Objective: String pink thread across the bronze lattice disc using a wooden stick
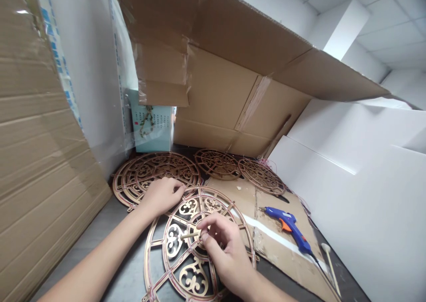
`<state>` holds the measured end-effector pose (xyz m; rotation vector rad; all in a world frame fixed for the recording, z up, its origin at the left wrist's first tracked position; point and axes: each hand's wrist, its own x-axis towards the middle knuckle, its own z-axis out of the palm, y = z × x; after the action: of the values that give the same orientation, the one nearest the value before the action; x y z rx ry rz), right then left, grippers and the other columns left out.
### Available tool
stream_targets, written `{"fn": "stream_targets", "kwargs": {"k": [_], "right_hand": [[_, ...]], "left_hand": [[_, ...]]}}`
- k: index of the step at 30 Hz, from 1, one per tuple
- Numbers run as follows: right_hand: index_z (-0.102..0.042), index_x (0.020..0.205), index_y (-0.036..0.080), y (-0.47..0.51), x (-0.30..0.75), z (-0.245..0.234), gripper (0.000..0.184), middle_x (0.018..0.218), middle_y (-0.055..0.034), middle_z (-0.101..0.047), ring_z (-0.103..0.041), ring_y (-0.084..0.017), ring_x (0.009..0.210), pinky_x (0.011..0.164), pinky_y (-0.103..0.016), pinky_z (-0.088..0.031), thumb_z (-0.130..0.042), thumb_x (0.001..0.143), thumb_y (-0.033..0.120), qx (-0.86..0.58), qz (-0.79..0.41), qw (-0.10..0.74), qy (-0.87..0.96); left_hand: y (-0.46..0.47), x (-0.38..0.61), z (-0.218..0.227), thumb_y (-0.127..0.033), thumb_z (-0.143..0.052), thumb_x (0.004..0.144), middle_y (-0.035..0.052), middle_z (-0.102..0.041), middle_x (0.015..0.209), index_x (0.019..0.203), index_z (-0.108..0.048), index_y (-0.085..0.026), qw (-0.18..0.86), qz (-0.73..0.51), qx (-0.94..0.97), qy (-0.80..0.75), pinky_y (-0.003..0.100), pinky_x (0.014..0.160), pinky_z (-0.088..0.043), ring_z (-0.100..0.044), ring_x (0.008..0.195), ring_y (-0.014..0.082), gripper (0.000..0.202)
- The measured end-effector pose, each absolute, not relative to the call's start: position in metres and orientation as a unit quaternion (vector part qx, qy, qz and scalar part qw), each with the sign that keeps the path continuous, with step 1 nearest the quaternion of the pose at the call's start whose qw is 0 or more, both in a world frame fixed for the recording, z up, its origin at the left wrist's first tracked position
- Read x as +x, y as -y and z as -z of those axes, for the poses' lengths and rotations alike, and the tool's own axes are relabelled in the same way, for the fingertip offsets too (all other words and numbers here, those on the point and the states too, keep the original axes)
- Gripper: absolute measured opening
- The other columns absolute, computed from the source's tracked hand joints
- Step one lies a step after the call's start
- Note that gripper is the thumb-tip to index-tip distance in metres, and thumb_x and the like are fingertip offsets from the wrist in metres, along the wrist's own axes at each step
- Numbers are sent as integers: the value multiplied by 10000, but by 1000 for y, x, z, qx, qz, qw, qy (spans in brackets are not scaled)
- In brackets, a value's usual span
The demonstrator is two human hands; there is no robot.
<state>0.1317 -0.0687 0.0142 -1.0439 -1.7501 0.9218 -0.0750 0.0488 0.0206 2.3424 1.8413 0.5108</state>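
A round openwork panel [195,279] in gold-brown, with scroll-shaped inserts and a ringed centre, lies in front of me. My right hand [226,251] is closed over its middle, pinching a short pale stick [190,236] that points left across a scroll insert. My left hand [163,195] is at the panel's upper left rim, its fingers curled down and closed at the edge. The left fingertips are partly hidden. Just beyond that hand lie more round openwork panels [124,184], stacked and overlapping.
To the right, a blue glue gun [288,224] with an orange trigger rests on a cardboard sheet [279,257]. A white-headed stick [331,266] lies beside its cord. Two further panels [218,163] lie at the back. Cardboard walls [216,93] and a light-blue box [153,131] enclose the table.
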Motion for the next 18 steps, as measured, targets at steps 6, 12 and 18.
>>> {"fn": "stream_targets", "kwargs": {"k": [6,12,18], "right_hand": [[-673,976,212,69,133,-15,120,867,-16,-619,-524,-138,695,635,-258,-402,-568,936,254,-424,-368,447,697],[-667,1090,229,70,130,-17,219,813,-1,-609,-468,-118,589,546,-248,-367,-680,883,298,-404,-381,433,710],[-716,930,215,71,128,-20,112,828,-32,-651,-540,-141,653,602,-266,-412,-642,924,300,-405,-323,432,738]], "left_hand": [[-48,-75,-21,-423,-373,943,60,-777,854,759,-748,-267,61,-169,774,-607,309,648,-383,-701,816,252,446],[-47,-75,-21,-431,-372,946,60,-779,864,772,-750,-266,60,-171,776,-604,311,648,-378,-706,834,252,448],[-48,-75,-21,-427,-375,937,63,-776,854,768,-748,-273,54,-170,776,-605,321,650,-370,-704,843,270,438]]}}
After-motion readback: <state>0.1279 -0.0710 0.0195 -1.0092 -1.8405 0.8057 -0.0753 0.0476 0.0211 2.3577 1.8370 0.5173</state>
